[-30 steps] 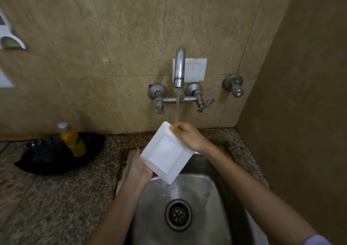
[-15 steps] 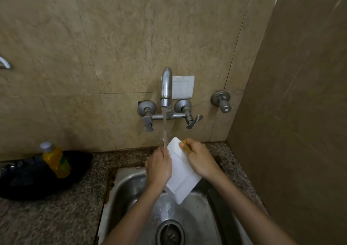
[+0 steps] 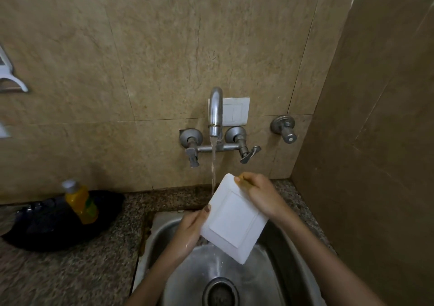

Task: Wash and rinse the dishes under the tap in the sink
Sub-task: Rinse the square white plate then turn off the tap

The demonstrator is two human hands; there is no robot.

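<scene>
- a corner of beige stone-look wall tiles (image 3: pixel 164 47) backs a speckled granite counter (image 3: pixel 58 275) with a steel sink (image 3: pixel 270 280) set into it.
- a chrome tap (image 3: pixel 215 110) is mounted on the wall above the sink, with a lever handle on each side of it; a white switch plate (image 3: pixel 236 112) sits on the wall just behind the spout.
- a separate round valve (image 3: pixel 283 128) is fixed to the wall to the right of the tap.
- water (image 3: pixel 213 164) runs in a thin stream from the spout and lands at the upper left edge of a white square plate (image 3: pixel 231 218).
- the plate is held over the sink basin, tilted, its underside with a raised square foot facing the camera; its lowest corner points down toward the drain (image 3: pixel 220 292).
- the left hand (image 3: pixel 191 229) is closed on the plate's left edge, thumb lying on the rim; the hand looks wet.
- the right hand (image 3: pixel 259 195) is closed on the plate's upper right edge, fingers wrapped over the top corner, with something yellow (image 3: pixel 242 180) pinched against the rim; what it is cannot be told.
- water pools and shines on the sink floor below the plate.
- on the counter to the left lies a dark black pan (image 3: pixel 47 226), and a yellow bottle (image 3: pixel 81 203) with a pale cap stands in it, leaning slightly.
- a white fixture (image 3: pixel 9 75) is partly visible on the wall at the far left edge.
</scene>
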